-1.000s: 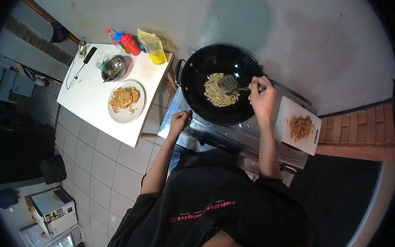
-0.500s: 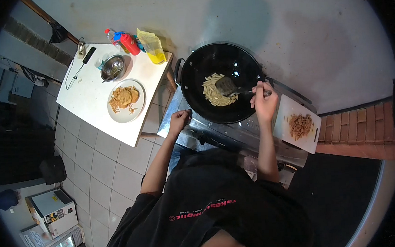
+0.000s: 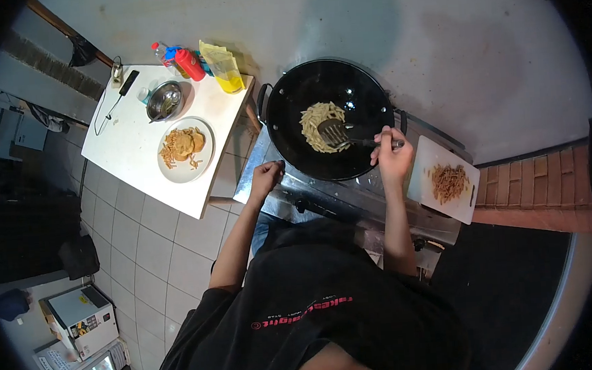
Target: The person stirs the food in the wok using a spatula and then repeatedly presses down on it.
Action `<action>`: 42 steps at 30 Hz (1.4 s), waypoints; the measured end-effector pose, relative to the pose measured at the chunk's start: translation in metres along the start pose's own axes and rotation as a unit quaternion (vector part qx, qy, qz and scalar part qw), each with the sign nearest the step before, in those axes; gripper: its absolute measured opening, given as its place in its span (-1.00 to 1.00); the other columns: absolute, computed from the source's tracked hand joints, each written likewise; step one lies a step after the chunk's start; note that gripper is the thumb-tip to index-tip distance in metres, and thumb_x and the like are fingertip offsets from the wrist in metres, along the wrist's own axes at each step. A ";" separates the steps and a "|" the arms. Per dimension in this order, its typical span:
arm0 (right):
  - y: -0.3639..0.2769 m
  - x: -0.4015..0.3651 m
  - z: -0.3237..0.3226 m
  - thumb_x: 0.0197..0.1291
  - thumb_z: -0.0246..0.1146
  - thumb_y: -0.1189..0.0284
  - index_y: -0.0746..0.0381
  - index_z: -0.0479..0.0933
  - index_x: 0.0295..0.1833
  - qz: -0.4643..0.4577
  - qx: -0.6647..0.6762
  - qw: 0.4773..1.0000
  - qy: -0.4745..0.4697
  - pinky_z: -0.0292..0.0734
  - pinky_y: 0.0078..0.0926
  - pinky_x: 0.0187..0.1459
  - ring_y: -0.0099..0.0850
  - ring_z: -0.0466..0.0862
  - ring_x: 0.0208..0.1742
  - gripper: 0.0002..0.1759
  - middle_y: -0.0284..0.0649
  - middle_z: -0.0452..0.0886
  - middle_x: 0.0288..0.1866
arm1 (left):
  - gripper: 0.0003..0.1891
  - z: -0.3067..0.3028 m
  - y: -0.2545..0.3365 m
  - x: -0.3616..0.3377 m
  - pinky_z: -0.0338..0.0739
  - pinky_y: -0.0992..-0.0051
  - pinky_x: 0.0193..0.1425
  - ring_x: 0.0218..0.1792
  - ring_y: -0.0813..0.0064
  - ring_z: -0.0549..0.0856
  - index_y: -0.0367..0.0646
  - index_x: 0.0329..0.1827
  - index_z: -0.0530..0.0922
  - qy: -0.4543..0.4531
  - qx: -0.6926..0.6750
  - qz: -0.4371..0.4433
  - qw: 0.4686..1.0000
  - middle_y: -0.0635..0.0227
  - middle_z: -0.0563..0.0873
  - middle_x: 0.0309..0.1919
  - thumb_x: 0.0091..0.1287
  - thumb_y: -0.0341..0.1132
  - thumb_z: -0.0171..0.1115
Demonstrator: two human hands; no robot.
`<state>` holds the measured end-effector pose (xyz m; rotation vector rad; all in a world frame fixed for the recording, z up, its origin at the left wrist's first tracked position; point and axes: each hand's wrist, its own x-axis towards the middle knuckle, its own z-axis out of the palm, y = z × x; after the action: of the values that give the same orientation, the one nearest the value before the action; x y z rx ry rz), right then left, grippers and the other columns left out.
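Note:
My right hand (image 3: 392, 157) is closed round the handle of a slotted spatula (image 3: 334, 134). The spatula's blade rests among pale, short strips of food (image 3: 316, 120) inside a large black wok (image 3: 369, 155). The wok has a loop handle on each side and stands on a metal stove (image 3: 258, 177). Left of the wok, over the stove's front edge, my left hand (image 3: 266, 179) is curled shut; something dark shows at its fingers, too small to make out. Beside my right forearm, a white cutting board (image 3: 424, 158) carries a heap of brown strips (image 3: 449, 183).
A white table (image 3: 132, 158) at the left holds a plate (image 3: 171, 173) of food, a metal bowl (image 3: 165, 101), a red bottle (image 3: 190, 64), a yellow bag (image 3: 223, 67) and a black-handled tool (image 3: 128, 83). A brick ledge (image 3: 533, 187) lies right of the board.
My right hand has moved the spatula slightly left and turned its blade, so the slots now show. The pale strips are heaped more closely together. My left hand stays curled.

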<state>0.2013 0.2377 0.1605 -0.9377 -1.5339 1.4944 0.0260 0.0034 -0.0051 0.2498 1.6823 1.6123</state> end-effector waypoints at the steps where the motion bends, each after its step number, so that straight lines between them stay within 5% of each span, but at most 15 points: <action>1: -0.003 -0.001 0.000 0.50 0.16 0.40 0.36 0.50 -0.45 -0.006 0.005 1.000 0.005 0.33 -0.62 -0.73 -0.61 0.51 -0.71 -0.60 -0.32 0.56 -0.42 | -0.59 -0.001 -0.002 0.000 0.11 0.61 -0.58 -0.69 0.76 0.36 -0.16 -0.54 0.59 0.000 0.001 0.000 1.000 0.58 0.52 -0.68 0.50 -0.15 0.20; 42: -0.029 -0.009 -0.013 0.50 0.16 0.38 0.36 0.48 -0.44 -0.006 -0.041 0.999 0.034 0.31 -0.58 -0.74 -0.59 0.52 -0.72 -0.60 -0.31 0.54 -0.49 | -0.60 -0.002 -0.007 0.003 0.12 0.62 -0.60 -0.71 0.75 0.35 -0.17 -0.52 0.60 0.005 0.004 0.002 1.000 0.57 0.53 -0.66 0.52 -0.18 0.16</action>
<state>0.2177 0.2339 0.1893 -1.0145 -1.5584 1.3865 0.0252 0.0027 -0.0130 0.2487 1.6978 1.6127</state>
